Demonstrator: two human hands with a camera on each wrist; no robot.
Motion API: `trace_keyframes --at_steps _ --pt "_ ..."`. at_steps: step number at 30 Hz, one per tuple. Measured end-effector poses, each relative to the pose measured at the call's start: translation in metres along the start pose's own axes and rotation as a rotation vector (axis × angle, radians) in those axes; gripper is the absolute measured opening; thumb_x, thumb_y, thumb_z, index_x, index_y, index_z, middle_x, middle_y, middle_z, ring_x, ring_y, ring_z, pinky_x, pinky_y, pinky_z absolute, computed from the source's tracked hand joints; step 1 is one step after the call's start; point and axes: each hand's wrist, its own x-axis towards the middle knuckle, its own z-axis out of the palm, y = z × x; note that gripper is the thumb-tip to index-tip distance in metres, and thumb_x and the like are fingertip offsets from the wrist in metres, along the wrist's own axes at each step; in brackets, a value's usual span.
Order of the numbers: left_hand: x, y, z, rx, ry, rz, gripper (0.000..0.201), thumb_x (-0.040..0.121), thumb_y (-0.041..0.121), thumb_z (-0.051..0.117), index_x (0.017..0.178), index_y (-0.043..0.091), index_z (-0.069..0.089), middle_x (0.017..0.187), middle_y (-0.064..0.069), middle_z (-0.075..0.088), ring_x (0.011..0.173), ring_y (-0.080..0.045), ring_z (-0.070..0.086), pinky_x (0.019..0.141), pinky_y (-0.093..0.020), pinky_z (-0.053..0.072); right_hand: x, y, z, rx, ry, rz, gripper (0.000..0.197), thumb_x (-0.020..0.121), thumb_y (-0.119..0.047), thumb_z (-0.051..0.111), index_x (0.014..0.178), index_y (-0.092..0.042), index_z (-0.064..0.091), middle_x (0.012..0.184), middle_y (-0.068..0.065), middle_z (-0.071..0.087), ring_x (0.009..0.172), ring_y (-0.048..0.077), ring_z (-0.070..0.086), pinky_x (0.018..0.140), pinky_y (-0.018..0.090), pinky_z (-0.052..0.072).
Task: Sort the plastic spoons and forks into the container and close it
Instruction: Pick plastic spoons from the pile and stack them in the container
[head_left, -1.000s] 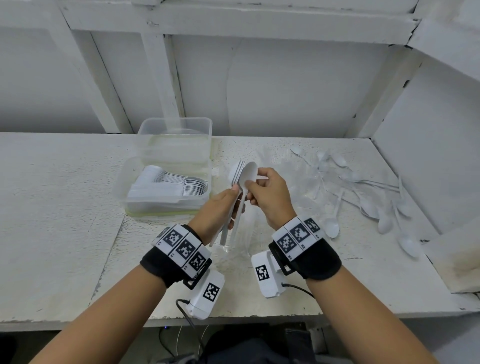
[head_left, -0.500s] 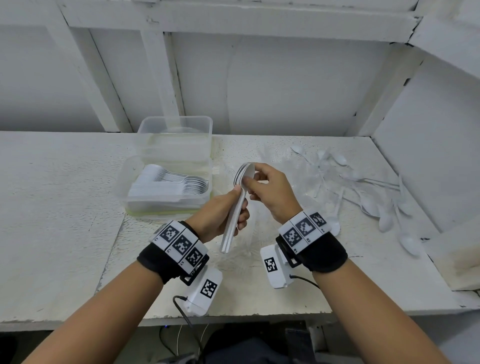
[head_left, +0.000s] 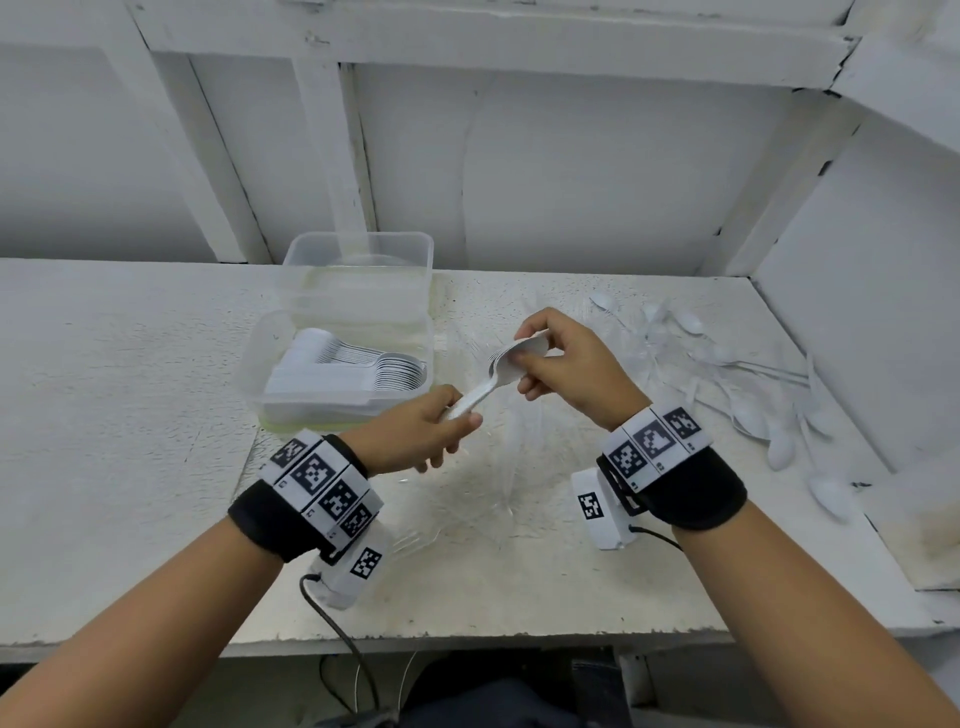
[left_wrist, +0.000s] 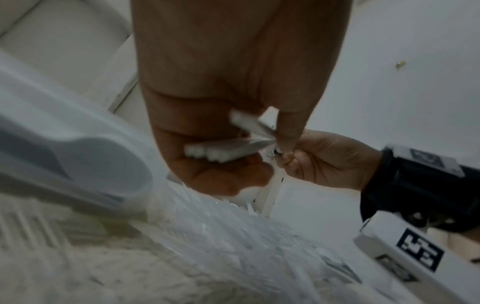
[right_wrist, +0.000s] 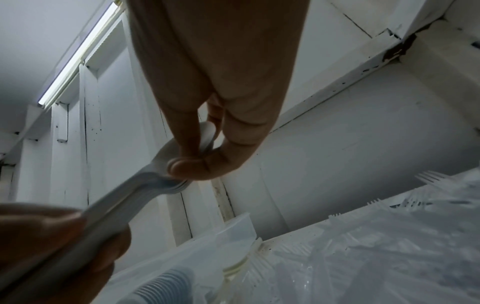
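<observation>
Both hands hold one nested stack of white plastic spoons (head_left: 493, 376) above the bench. My left hand (head_left: 415, 436) grips the handles (left_wrist: 223, 151). My right hand (head_left: 558, 364) pinches the bowl end (right_wrist: 182, 156) between thumb and fingers. The stack slants from lower left to upper right. To the left stands the clear container (head_left: 254, 374), open, with a row of nested white spoons (head_left: 353, 369) lying inside. Its clear lid (head_left: 358, 260) stands up behind it. Loose white spoons (head_left: 753, 410) lie scattered at the right. Clear plastic forks (right_wrist: 350, 236) lie on the bench under the hands.
The white bench (head_left: 104, 415) is boxed in by a back wall and a right side wall (head_left: 857, 312). A shelf beam (head_left: 467, 31) runs overhead. The bench's front edge (head_left: 467, 636) is close to my forearms.
The spoon stack has tilted from nearly upright to a slant. My left hand has dropped lower and left on the handles, and my right hand has moved right with the bowls.
</observation>
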Motion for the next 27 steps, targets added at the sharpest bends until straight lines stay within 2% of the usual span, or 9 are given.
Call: trace_keyframes --at_steps 4,6,11,16,19,21,22,24,27 --pt "-0.003 -0.01 -0.017 0.309 0.122 0.038 0.011 0.097 0.03 0.045 0.093 0.02 0.047 0.072 0.006 0.05 0.064 -0.014 0.049 0.057 -0.022 0.037 -0.002 0.004 0.004 -0.124 0.037 -0.043 0.008 0.091 -0.011 0.057 0.088 -0.015 0.051 0.078 0.0 0.057 0.06 0.014 0.063 0.06 0.024 0.056" --pt "-0.006 -0.011 -0.021 0.386 0.135 0.053 0.011 0.097 0.033 0.045 0.093 0.023 0.046 0.07 0.009 0.049 0.062 -0.007 0.046 0.055 -0.019 0.033 -0.003 0.004 0.008 -0.225 0.017 -0.096 0.009 0.091 -0.014 0.057 0.088 -0.016 0.049 0.077 -0.002 0.056 0.06 0.011 0.061 0.058 0.021 0.053" --pt "-0.011 -0.013 -0.024 0.328 0.153 0.097 0.024 0.095 0.041 0.043 0.074 0.03 0.04 0.066 0.011 0.046 0.059 -0.004 0.042 0.054 -0.02 0.031 0.0 -0.001 0.015 -0.312 0.016 -0.165 0.015 0.089 -0.013 0.059 0.088 -0.018 0.045 0.08 0.0 0.056 0.061 0.011 0.058 0.056 0.02 0.049" --pt "-0.011 -0.022 -0.029 0.247 0.133 0.086 0.022 0.096 0.037 0.043 0.076 0.029 0.042 0.068 0.007 0.053 0.056 -0.009 0.053 0.057 -0.023 0.041 0.005 -0.001 0.023 -0.381 0.024 -0.211 0.014 0.088 -0.017 0.061 0.089 -0.018 0.046 0.084 0.002 0.057 0.07 0.016 0.055 0.064 0.029 0.048" --pt "-0.011 -0.025 -0.036 0.325 0.139 0.087 0.019 0.097 0.038 0.041 0.082 0.025 0.044 0.068 0.009 0.052 0.06 -0.01 0.05 0.06 -0.025 0.04 0.01 0.004 0.026 -0.487 -0.03 -0.276 0.019 0.088 -0.019 0.061 0.105 -0.017 0.053 0.098 0.004 0.057 0.084 0.016 0.053 0.072 0.026 0.043" --pt "-0.011 -0.025 -0.042 0.41 0.185 0.099 0.02 0.096 0.038 0.042 0.094 0.02 0.049 0.069 0.01 0.049 0.064 -0.012 0.047 0.06 -0.025 0.035 0.013 0.007 0.03 -0.614 -0.107 -0.363 0.035 0.087 -0.031 0.06 0.12 -0.02 0.055 0.111 0.005 0.055 0.099 0.018 0.052 0.084 0.024 0.041" --pt "-0.012 -0.025 -0.045 0.451 0.213 0.112 0.022 0.096 0.038 0.043 0.1 0.019 0.052 0.07 0.01 0.049 0.067 -0.014 0.047 0.059 -0.026 0.034 0.014 0.006 0.033 -0.68 -0.137 -0.423 0.041 0.086 -0.04 0.056 0.123 -0.022 0.056 0.115 0.004 0.055 0.103 0.021 0.052 0.086 0.029 0.041" --pt "-0.013 -0.025 -0.05 0.501 0.243 0.148 0.026 0.096 0.037 0.045 0.107 0.016 0.054 0.074 0.009 0.049 0.074 -0.015 0.047 0.063 -0.029 0.032 0.016 0.003 0.04 -0.802 -0.163 -0.556 0.044 0.085 -0.047 0.047 0.118 -0.023 0.062 0.114 0.002 0.06 0.104 0.026 0.055 0.083 0.041 0.044" --pt "-0.015 -0.026 -0.055 0.515 0.26 0.19 0.025 0.094 0.038 0.046 0.105 0.017 0.055 0.072 0.012 0.049 0.075 -0.014 0.048 0.066 -0.03 0.035 0.02 -0.004 0.052 -0.89 -0.167 -0.73 0.036 0.084 -0.038 0.045 0.101 -0.017 0.07 0.097 -0.001 0.069 0.09 0.027 0.064 0.068 0.044 0.052"
